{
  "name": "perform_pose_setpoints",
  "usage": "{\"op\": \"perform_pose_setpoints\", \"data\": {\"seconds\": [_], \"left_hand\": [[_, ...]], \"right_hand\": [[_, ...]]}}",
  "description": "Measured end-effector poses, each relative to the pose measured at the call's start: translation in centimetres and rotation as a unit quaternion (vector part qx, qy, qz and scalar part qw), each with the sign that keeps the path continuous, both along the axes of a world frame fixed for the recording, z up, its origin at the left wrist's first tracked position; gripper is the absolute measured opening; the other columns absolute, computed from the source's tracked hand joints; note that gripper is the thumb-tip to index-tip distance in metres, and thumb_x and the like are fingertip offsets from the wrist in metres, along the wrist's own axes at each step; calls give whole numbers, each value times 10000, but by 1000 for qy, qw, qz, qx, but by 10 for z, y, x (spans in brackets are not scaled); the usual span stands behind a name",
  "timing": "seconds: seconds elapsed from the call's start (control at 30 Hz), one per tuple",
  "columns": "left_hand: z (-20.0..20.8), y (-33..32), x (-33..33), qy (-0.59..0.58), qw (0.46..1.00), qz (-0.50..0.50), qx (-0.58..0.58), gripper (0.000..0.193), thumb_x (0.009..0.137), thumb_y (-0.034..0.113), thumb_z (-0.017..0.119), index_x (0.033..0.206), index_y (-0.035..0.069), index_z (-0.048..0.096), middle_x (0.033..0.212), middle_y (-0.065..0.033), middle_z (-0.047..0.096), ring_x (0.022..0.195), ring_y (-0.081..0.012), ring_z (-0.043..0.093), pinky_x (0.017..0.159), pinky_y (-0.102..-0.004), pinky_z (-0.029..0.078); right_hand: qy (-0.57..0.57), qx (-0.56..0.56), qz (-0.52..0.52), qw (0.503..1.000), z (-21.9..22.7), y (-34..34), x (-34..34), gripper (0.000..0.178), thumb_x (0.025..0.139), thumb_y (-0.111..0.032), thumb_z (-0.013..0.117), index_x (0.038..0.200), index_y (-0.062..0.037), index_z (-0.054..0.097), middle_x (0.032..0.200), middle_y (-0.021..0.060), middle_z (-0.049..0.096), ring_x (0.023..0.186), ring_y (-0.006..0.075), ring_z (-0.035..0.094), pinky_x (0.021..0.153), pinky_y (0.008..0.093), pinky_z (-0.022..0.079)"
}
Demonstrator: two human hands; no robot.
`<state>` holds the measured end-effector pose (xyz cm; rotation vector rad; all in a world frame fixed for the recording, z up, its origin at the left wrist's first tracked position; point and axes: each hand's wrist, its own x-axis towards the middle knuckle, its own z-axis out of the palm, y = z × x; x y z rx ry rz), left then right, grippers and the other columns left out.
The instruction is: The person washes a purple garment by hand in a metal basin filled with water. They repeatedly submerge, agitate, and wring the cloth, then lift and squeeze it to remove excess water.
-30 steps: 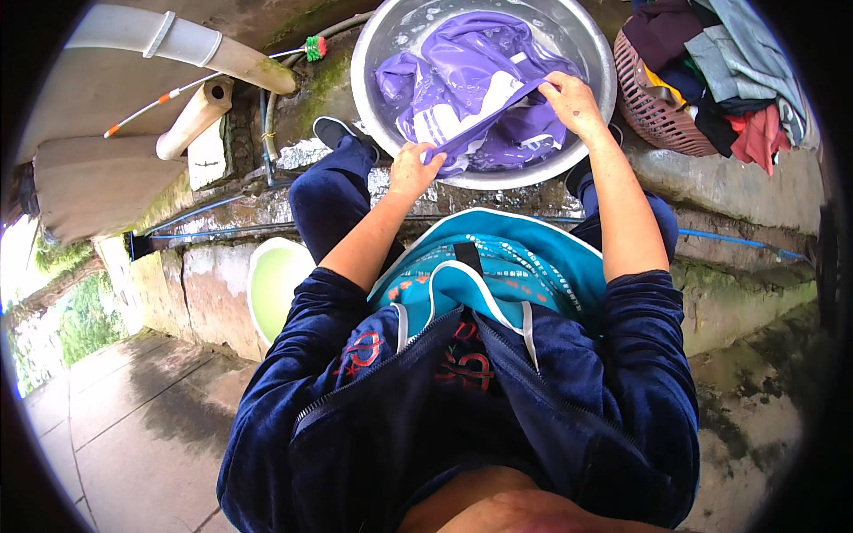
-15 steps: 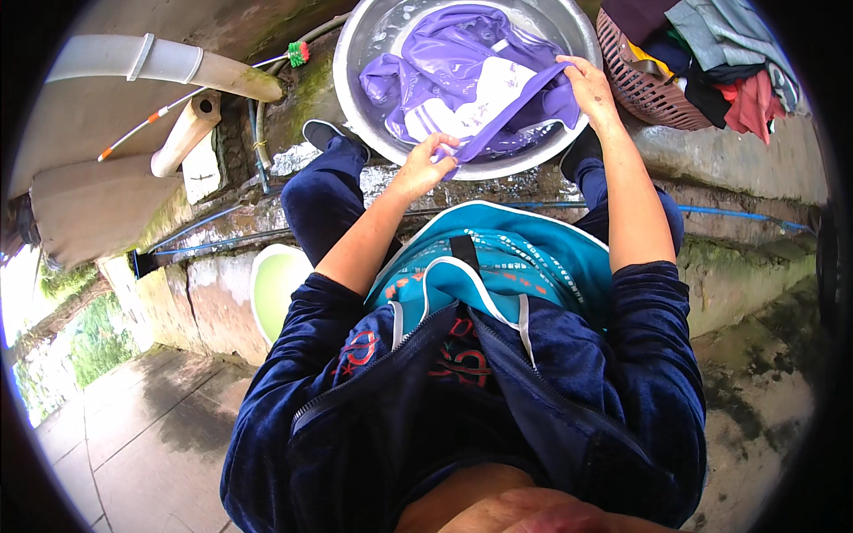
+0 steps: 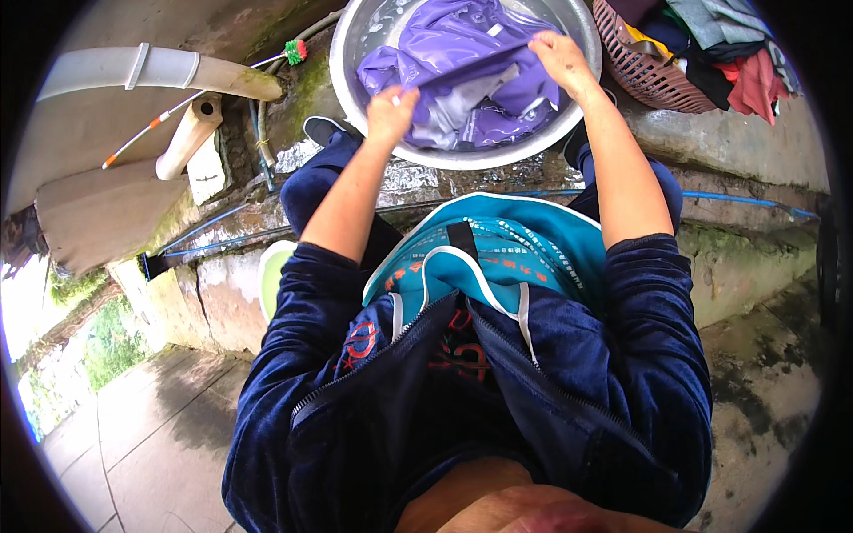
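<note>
A wet purple garment with white panels [image 3: 462, 53] lies bunched in a wide metal basin [image 3: 345, 67] in front of me. My left hand [image 3: 392, 114] is closed on the garment's edge at the basin's near left side. Farther right, my right hand [image 3: 562, 62] grips the same edge between thumb and fingers. The purple edge is pulled taut between both hands, above the rest of the cloth. Some water and suds show around the fabric. A teal apron [image 3: 524, 244] covers my lap.
A brown plastic basket [image 3: 644, 75] heaped with clothes [image 3: 724, 44] stands right of the basin. At left are a large pale pipe [image 3: 164, 69], a shorter pipe [image 3: 189, 133] and a long-handled brush [image 3: 296, 51]. A light green basin [image 3: 274, 275] sits beside my left arm.
Both hands have moved away from me and up, still holding the garment's edge. The edge has folded back over the white panel, which is now mostly covered.
</note>
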<state>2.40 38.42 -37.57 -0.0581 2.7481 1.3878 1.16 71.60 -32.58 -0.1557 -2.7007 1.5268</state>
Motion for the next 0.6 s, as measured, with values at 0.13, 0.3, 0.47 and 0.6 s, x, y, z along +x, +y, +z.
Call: {"op": "perform_pose_setpoints", "data": {"seconds": [0.13,0.3,0.47,0.6], "left_hand": [[87,2,-56,38,980,37,191,309,810,233,712,963,-35,699,808,-83,686,698,-125,610,650,-281,493],[210,21,-70,185,967,-9,175,192,867,101,612,981,-38,678,856,-55,679,755,-132,610,698,-271,487],[269,41,-59,258,940,-40,221,200,861,111,599,947,-50,680,807,-32,655,704,-100,572,655,-245,452],[260,40,-56,265,952,-37,148,211,844,128,640,959,-42,692,818,-41,667,728,-104,586,672,-244,465]], "right_hand": [[139,-136,-55,979,49,-16,-13,216,865,-132,614,987,38,671,883,105,676,848,176,617,800,279,486],[272,-357,-79,890,112,-28,-24,224,904,-112,532,1050,-2,662,973,71,676,904,165,607,863,274,458],[316,-397,-73,858,126,-23,-32,238,912,-98,517,1075,-3,661,977,62,675,905,165,610,859,265,459],[338,-346,-87,871,118,-16,-32,211,905,-81,542,1046,0,677,995,64,678,922,158,611,863,255,456]]}}
